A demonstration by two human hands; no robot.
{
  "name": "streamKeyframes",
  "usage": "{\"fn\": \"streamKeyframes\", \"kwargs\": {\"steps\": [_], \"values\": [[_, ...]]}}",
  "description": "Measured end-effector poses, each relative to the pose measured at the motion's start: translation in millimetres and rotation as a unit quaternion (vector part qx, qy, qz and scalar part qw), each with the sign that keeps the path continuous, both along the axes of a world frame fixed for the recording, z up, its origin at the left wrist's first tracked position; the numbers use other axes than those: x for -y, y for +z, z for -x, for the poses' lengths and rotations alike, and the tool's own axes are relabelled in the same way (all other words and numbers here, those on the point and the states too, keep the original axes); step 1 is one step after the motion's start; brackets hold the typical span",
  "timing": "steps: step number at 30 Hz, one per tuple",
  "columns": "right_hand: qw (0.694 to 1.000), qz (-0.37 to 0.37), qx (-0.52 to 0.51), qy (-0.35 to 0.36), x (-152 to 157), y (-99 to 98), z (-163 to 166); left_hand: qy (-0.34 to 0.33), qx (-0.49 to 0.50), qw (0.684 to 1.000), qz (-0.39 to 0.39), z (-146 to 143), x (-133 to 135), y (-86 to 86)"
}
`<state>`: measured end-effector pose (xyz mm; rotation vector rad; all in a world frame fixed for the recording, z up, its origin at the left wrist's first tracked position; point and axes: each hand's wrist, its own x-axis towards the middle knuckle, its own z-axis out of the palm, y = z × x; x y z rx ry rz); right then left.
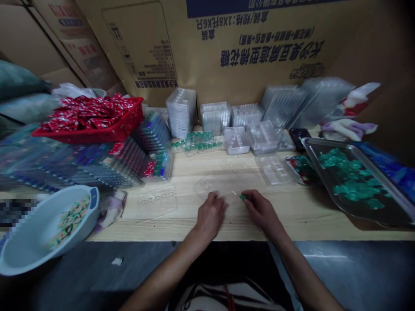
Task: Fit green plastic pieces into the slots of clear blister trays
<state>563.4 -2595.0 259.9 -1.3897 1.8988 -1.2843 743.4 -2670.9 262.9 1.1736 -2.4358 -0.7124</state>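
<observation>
The clear plastic blister tray lies flat on the wooden desk, just before the person; the left hand rests on its edge with fingers pressed together, seemingly to steady it; the right hand pinches a small green piece beside the tray.

A metal tray of small pieces sits at the right end of the wooden tabletop, and a plastic basin overhangs the front-left corner. A basket rests on stacked blister trays at the back-left, more stacks line the back edge before a cardboard carton, and a loose blister tray lies front-centre.
</observation>
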Motion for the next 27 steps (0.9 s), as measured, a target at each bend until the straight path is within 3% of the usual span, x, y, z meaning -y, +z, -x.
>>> {"fn": "streamKeyframes", "kwargs": {"steps": [4, 7, 9, 11, 14, 17, 20, 22, 27], "values": [[0.994, 0.018, 0.108, 0.012, 3, 10.1, -8, 0.047, -0.179, 0.98, -0.079, 17, -4, 18.3], [0.997, 0.056, 0.058, 0.02, 4, 18.3, -16, 0.062, -0.3, 0.926, -0.219, 23, 1, 27.8], [0.995, 0.084, -0.018, 0.045, 5, 24.2, -22, 0.046, -0.334, 0.895, -0.291, 25, 4, 30.4], [0.989, 0.111, -0.074, 0.064, 6, 29.0, -29, 0.034, -0.347, 0.884, -0.31, 25, 7, 30.3], [0.988, 0.121, -0.072, 0.059, 6, 30.9, -40, 0.034, -0.363, 0.853, -0.374, 21, 11, 27.7], [0.99, 0.109, -0.068, 0.056, 3, 25.7, -51, 0.075, -0.392, 0.789, -0.467, 8, 21, 25.8], [0.983, 0.071, -0.141, 0.096, -6, 17.9, -62, 0.125, -0.428, 0.745, -0.497, -10, 39, 27.1], [0.969, 0.029, -0.204, 0.135, -12, 13.6, -65, 0.134, -0.433, 0.755, -0.474, -24, 52, 29.6], [0.957, 0.005, -0.243, 0.156, -17, 7.3, -49, 0.112, -0.354, 0.87, -0.324, -49, 76, 34.0]]}}
